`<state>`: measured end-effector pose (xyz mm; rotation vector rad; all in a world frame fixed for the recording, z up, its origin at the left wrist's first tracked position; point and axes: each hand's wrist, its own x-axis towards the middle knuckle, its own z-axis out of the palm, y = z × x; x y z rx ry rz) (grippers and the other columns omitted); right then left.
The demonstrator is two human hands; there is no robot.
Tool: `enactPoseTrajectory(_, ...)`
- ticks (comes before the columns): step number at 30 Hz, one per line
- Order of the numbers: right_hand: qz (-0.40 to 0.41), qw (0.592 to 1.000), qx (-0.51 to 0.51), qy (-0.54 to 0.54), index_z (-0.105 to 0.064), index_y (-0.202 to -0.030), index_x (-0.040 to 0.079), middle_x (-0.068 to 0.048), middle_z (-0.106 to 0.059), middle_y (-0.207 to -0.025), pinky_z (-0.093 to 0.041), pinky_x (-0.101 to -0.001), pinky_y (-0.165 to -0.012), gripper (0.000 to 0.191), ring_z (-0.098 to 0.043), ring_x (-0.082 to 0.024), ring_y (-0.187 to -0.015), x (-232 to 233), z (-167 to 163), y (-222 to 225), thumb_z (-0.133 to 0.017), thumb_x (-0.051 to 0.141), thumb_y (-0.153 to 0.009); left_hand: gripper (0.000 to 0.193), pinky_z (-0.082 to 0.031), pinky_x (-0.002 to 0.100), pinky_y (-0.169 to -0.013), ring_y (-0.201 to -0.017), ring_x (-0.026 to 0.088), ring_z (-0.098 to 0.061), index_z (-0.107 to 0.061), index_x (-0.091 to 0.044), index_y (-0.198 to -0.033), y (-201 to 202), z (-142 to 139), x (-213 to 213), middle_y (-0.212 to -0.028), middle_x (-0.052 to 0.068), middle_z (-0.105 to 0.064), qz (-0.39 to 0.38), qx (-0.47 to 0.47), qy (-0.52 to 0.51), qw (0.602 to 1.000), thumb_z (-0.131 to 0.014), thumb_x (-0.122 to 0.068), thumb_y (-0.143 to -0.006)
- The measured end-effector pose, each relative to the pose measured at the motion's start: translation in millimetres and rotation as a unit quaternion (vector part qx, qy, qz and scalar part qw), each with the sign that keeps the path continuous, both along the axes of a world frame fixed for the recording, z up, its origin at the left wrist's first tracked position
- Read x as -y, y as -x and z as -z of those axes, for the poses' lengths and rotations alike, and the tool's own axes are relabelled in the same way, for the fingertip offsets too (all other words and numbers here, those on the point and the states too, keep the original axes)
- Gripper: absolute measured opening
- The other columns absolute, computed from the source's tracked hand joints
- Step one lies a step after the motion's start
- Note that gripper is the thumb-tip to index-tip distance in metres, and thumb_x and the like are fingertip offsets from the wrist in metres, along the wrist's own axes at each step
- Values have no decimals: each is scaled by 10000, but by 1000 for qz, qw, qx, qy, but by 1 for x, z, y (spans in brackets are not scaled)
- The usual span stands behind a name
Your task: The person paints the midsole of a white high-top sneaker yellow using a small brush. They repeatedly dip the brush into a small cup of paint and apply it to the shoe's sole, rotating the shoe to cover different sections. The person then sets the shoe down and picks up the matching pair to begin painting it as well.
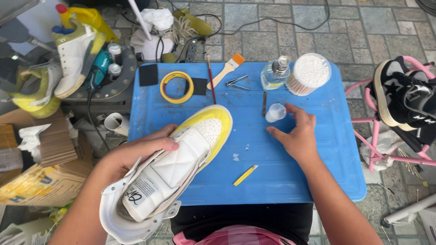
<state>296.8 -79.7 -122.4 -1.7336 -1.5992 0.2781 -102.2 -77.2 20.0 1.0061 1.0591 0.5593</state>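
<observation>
The blue plastic counter (318, 149) fills the middle of the view, standing on grey stone paving, and the person leans over its near edge.

Biggest thing in hand is the white high-top sneaker with a yellowed toe and sole edge (181, 159). It is held over the counter's near left corner, toe pointing away and up to the right, collar hanging open toward the person. The left hand (136, 156) comes in from the left and wraps the shoe at mid-length: the thumb lies across the top of the quilted tongue and the other fingers go under, hidden from sight. So this grip is pressed together around the shoe's waist, with the toe sticking out well past it.

The right hand (297, 136) hovers over the counter to the right, well apart from the shoe. Its grip is spread, fingers fanned and curled slightly, holding nothing. The fingertips sit just beside a small clear plastic cup (275, 112), which stands upright on the counter; whether they touch it I cannot tell.

Farther back stand a round clear tub packed with cotton swabs (309, 72) and, just left of it, a clear glass bottle with a metal cap (275, 72). A ring of yellow tape (176, 87) lies at the back left, a flat wooden-handled brush with orange bristles (225, 69) beside it. Near the front edge, between the two arms, lies a small yellow utility knife (245, 175).
</observation>
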Motion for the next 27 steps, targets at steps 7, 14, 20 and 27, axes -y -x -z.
enactPoseTrajectory(7,-5,999,26,-29,-726,-1088,55,-84,-722,-1050,-442,-427,-974,416,-548,-288,-1049,-11,3,-1,-923,197,-749,855,-445,261,-992,-1209,161,-606,-540,-101,-1500,-33,42,-95,-1347,92,-686,289,-100,63,950,-732,-451,-744)
enactPoseTrajectory(14,82,994,58,-43,-721,-1053,62,-87,-723,-1041,-431,-426,-961,382,-549,-300,-1058,-4,1,-29,-923,207,-763,701,-528,309,-891,-1028,195,-701,-697,-26,-1317,-55,61,-117,-1169,141,-773,313,-100,80,941,-721,-434,-747)
enactPoseTrajectory(20,99,990,92,-49,-706,-1078,59,-94,-722,-1091,-427,-444,-991,409,-554,-300,-1075,-3,-1,-43,-930,214,-773,632,-557,308,-834,-955,185,-722,-752,-1,-1213,-80,70,-132,-1080,129,-784,388,-152,-35,908,-687,-457,-781)
enactPoseTrajectory(27,136,989,52,-27,-527,-1176,-7,-145,-590,-1017,-487,-408,-889,519,-535,-294,-990,26,-39,-28,-841,31,-765,597,-547,317,-807,-945,207,-709,-772,5,-1148,-78,60,-130,-1038,123,-745,404,-191,-137,884,-676,-475,-805)
